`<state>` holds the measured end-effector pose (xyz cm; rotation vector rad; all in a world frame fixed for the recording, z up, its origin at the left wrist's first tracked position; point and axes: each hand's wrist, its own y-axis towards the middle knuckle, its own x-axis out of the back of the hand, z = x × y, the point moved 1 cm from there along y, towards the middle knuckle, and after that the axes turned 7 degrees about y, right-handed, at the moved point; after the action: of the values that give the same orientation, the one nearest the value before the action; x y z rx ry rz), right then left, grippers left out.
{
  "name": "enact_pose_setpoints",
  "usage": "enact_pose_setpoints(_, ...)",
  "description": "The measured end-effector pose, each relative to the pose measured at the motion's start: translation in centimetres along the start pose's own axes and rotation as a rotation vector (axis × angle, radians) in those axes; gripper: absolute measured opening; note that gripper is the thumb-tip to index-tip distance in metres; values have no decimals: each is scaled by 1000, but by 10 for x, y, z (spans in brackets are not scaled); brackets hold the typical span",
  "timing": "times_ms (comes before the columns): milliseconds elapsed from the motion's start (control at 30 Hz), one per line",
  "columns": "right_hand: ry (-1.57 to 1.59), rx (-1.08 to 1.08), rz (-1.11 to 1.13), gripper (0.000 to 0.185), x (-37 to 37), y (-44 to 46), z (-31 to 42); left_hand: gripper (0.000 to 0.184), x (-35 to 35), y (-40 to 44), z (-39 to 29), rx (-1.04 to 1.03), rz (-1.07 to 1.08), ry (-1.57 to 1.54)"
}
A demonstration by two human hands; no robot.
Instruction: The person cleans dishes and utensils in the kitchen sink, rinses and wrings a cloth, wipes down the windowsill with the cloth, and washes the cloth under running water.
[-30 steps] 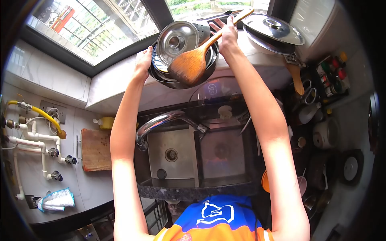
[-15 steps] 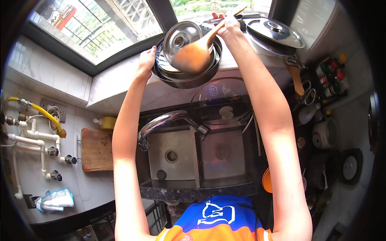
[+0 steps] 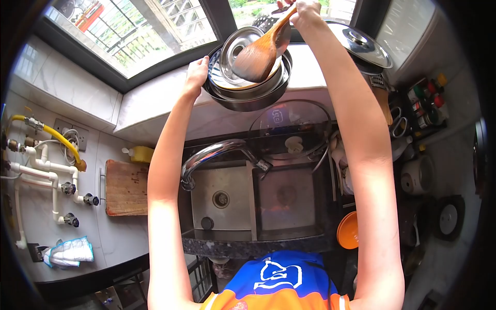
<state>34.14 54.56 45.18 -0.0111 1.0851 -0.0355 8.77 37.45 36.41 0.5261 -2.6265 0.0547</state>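
Wooden spatula (image 3: pixel 257 59), clamped in right grip (image 3: pixel 306 12), slants over metal lid (image 3: pixel 235 41); left grip (image 3: pixel 197 74) touches dark pan (image 3: pixel 251 105), whether clasping I cannot tell

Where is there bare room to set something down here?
The windowsill left of the left hand, along the window frame, looks bare. The right sink basin, beside the divider, seems bare too, though it's dim. It's crowded right of that hand, with stacked cookware and a large steel lid, and on the right-hand counter, with an orange bowl and scissors.
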Motion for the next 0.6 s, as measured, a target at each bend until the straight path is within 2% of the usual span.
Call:
enact_pose_setpoints(67,71,43,60,25,-5,1,16,36,0,-2,-2,1,-8,11)
enact_pose_setpoints(400,16,278,-27,30,-39,-34,85,38,0,15,15,-11,-5,29)
enact_pose_setpoints(467,25,330,-55,32,-44,-55,94,38,4,21,22,-95,-74,159)
enact_pose_setpoints(500,30,362,-72,33,-46,-65,98,37,6,-8,-8,-230,-278,429)
enact_pose_setpoints(533,41,393,-91,34,-48,-75,103,31,8,-13,-12,-398,-444,526)
enact_pose_setpoints(600,47,485,-131,36,-51,-103,110,23,13,-64,-62,-528,-485,363)
